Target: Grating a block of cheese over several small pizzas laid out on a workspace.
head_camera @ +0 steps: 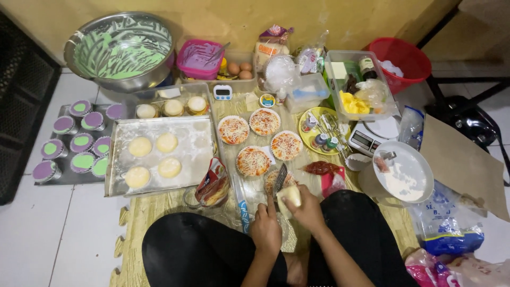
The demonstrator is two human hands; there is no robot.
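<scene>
My left hand [265, 227] grips the handle of a metal grater [279, 179] that leans over a small round pizza [272, 183]. My right hand [304, 208] presses a pale block of cheese [290, 197] against the grater. Several small pizzas topped with red sauce and shredded cheese [253, 160] lie on the yellow mat [159, 204] just beyond. A metal tray [199, 146] to the left holds several plain dough rounds [140, 146]. An open red sauce pouch [212, 180] stands by my left knee.
A big steel bowl [121, 50] smeared with green batter stands at the back left. Purple and green filled cups [81, 141] sit on a dark tray. A scale [366, 139], a white plate of flour [406, 172], a red basket [401, 58] and a clear box [361, 79] crowd the right.
</scene>
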